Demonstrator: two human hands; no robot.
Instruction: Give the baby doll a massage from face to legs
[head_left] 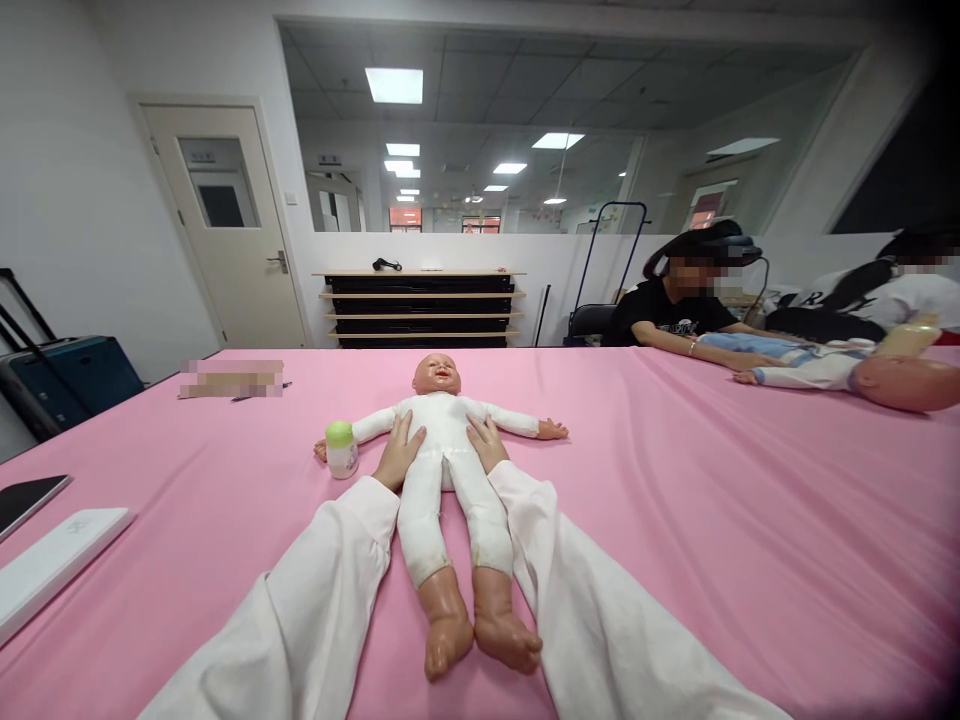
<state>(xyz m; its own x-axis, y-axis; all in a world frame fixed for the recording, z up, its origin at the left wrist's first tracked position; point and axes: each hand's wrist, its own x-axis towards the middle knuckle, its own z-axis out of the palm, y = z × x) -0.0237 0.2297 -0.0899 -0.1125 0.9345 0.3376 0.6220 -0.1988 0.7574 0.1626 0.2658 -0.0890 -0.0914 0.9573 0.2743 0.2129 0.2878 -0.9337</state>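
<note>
A baby doll [444, 430] with a white cloth body lies face up on the pink-covered table [645, 520], its head away from me and its feet toward me. Both its arms stretch out sideways. My left hand [401, 452] rests against the left side of its torso, fingers extended. On the opposite side, my right hand [488, 442] lies along the torso with its fingers spread. Beside the doll's arm on the left stands a small bottle [342, 452] with a green cap, partly covering that doll hand.
A white box-like device [56, 565] and a phone [28, 503] lie at the left edge. Farther back is a blurred brown item [232, 380]. Across the table at the right, a co-worker [690, 295] handles another doll [847, 370]. A blue suitcase [75, 375] stands left.
</note>
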